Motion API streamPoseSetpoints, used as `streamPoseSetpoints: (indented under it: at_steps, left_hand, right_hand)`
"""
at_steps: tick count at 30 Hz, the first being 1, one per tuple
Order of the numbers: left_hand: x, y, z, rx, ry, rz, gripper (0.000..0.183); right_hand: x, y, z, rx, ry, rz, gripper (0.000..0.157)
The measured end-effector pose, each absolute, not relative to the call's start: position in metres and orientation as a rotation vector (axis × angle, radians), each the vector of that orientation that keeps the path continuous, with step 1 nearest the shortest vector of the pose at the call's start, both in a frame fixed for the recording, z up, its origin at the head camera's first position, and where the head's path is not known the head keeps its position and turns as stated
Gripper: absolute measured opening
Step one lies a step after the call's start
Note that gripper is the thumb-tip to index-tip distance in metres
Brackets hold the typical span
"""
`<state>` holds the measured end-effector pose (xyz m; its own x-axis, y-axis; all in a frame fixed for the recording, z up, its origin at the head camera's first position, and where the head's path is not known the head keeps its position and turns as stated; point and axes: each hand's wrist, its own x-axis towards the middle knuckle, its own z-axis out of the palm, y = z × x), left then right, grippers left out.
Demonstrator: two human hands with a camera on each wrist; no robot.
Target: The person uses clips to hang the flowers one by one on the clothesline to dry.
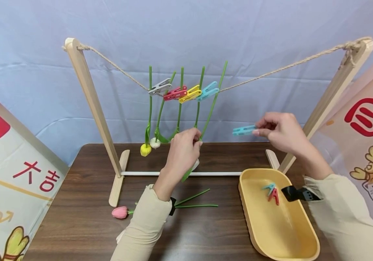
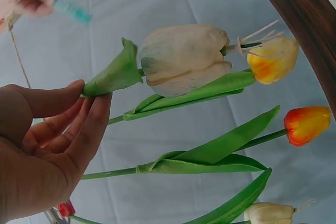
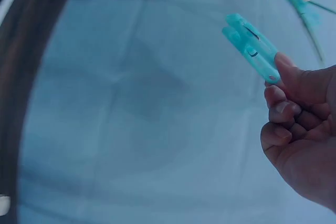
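My left hand (image 1: 184, 150) pinches a white artificial tulip (image 2: 184, 59) by its green leaf and stem, flower hanging down; the stem (image 1: 217, 94) rises past the rope. Between thumb and fingers, my right hand (image 1: 282, 132) holds a light-blue clothespin (image 1: 243, 130), apart from the rope. To the left of that stem, several tulips hang upside down from the rope by grey (image 1: 160, 87), red (image 1: 175, 93), yellow (image 1: 190, 94) and blue (image 1: 208, 91) clothespins. Among them are a yellow tulip (image 1: 145, 149) and an orange-red one (image 2: 307, 125). In the head view, my left hand hides part of the white flower.
A wooden frame (image 1: 92, 101) holds the sagging rope (image 1: 284, 68), with a white bar (image 1: 219, 174) low across it. At the right, a yellow tray (image 1: 255, 232) contains a blue and a red clothespin (image 1: 273, 197). A pink tulip (image 1: 120, 212) and loose stems (image 1: 196, 206) lie beneath my left arm.
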<state>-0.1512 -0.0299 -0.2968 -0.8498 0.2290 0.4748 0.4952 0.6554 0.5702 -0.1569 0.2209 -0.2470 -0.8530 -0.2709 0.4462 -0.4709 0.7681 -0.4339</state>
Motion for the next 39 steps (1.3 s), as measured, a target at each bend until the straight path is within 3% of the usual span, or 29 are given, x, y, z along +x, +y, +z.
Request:
streamPoseSetpoints:
  at_steps: [9, 16, 39]
  left_hand:
    - [-0.153, -0.029, -0.297, -0.574, -2.499, -1.015, 0.006]
    - [-0.153, -0.028, -0.299, -0.588, -2.481, -1.004, 0.005]
    - [-0.153, -0.023, -0.295, -0.568, -2.439, -0.961, 0.008]
  right_hand:
    - [-0.161, 0.187, -0.184, 0.498, -2.479, 0.737, 0.008]
    - [-0.167, 0.167, -0.157, 0.431, -2.393, 0.683, 0.01]
    - [-0.186, 0.143, -0.146, 0.401, -2.734, 0.644, 0.009]
